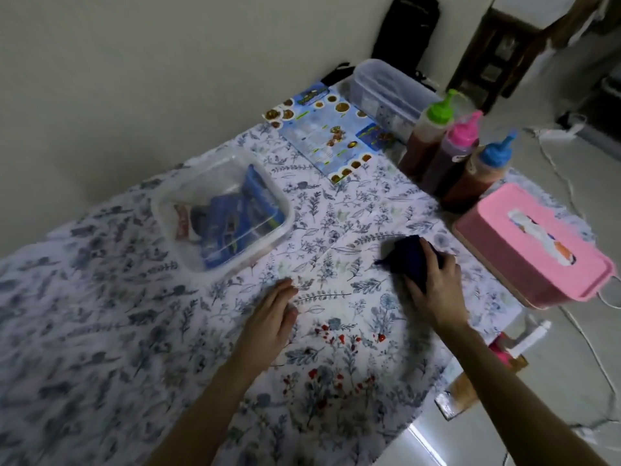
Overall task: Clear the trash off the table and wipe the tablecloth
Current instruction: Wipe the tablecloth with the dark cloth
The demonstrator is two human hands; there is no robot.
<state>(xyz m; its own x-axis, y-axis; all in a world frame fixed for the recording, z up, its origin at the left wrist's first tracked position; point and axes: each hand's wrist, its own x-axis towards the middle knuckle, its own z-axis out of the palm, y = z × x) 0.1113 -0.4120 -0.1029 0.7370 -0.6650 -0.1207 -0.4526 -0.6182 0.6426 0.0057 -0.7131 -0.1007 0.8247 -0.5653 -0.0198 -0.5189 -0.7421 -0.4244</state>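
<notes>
A white tablecloth (336,230) printed with blue leaves and a few red flowers covers the table. My right hand (437,290) presses a dark blue cloth (408,255) flat on the tablecloth near the right edge, fingers curled over it. My left hand (272,317) rests palm down on the tablecloth, holding nothing, a little left of the cloth. A clear plastic tub (223,210) holding blue snack wrappers sits beyond my left hand.
A pink tissue box (531,243) stands at the right edge. Behind it are three sauce bottles (450,156) with green, pink and blue caps, a printed menu sheet (332,129) and a clear lidded container (386,92). The wall runs along the far side.
</notes>
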